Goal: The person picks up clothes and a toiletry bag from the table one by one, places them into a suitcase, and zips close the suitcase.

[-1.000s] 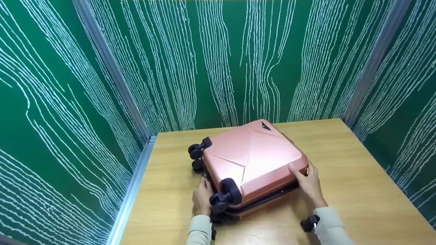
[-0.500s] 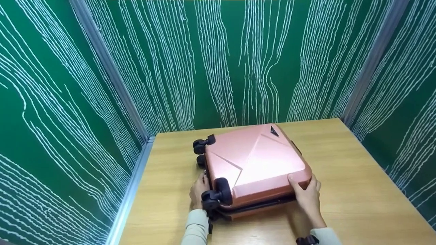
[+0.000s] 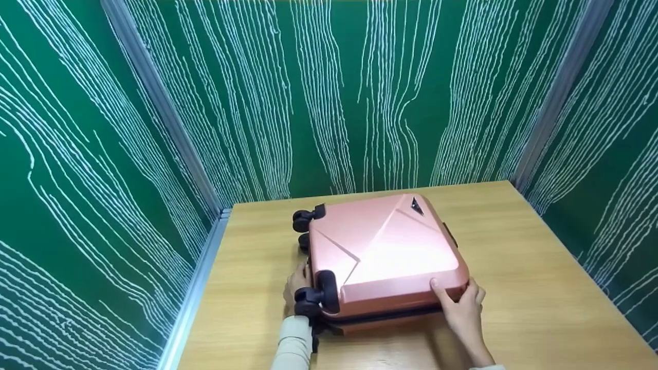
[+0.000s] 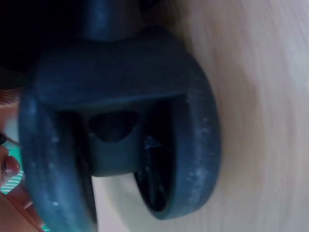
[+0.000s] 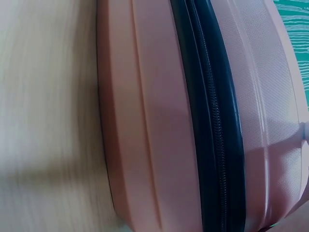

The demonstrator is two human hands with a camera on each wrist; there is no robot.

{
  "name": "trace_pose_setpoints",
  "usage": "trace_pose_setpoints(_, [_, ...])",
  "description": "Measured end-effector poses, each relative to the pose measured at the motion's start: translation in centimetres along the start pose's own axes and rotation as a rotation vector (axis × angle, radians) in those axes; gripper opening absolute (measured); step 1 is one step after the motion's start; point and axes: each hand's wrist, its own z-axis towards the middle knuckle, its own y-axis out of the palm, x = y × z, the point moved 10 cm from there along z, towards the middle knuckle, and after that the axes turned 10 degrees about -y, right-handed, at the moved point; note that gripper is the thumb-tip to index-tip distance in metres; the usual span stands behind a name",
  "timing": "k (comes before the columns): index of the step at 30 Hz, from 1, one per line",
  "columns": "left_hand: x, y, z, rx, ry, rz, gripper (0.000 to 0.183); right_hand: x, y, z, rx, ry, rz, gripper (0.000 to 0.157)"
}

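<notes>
A pink hard-shell suitcase point(image 3: 390, 246) lies on its side on the wooden table, its black caster wheels pointing left. My right hand point(image 3: 462, 313) grips its near right corner, thumb on the upper shell and fingers round the end. On the wheel end, my left hand point(image 3: 297, 285) holds the suitcase between the near and far wheels, its fingertips partly hidden behind the shell. A black double caster point(image 4: 120, 121) fills much of the left wrist view, with a few fingers point(image 4: 9, 166) at the left edge. In the right wrist view, a black zipper point(image 5: 215, 116) runs along the suitcase's side.
The wooden table point(image 3: 545, 288) extends on both sides of the suitcase. Green panels point(image 3: 354, 103) with white wavy lines stand behind and at the sides, joined by grey metal posts point(image 3: 159, 103). A metal rail point(image 3: 198, 288) follows the table's left edge.
Both hands have turned the suitcase slightly and brought it lower and nearer, so its near side now lies closer to level. The right hand has moved nearer with its corner.
</notes>
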Motion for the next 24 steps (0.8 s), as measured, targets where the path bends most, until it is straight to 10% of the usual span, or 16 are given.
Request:
trace_pose_setpoints(8, [-0.1, -0.1, 0.0, 0.005, 0.004, -0.014, 0.019, -1.9, -0.3, -0.7, 0.085, -0.092, -0.105, 0.114])
trace_pose_setpoints(13, [0.0, -0.3, 0.1, 0.034, 0.008, -0.035, 0.018, -7.2, 1.4, -1.9, 0.23, -0.452, -0.24, 0.106])
trace_pose_setpoints(20, [-0.1, -0.2, -0.1, 0.026, -0.013, -0.064, 0.021, -13.0, 11.1, -5.4, -0.093, -0.805, -0.604, 0.114])
trace_pose_setpoints(24, [-0.2, 0.0, -0.2, 0.019, -0.023, -0.052, 0.023, -15.2, 14.5, -7.0, -0.117, -0.932, -0.664, 0.116])
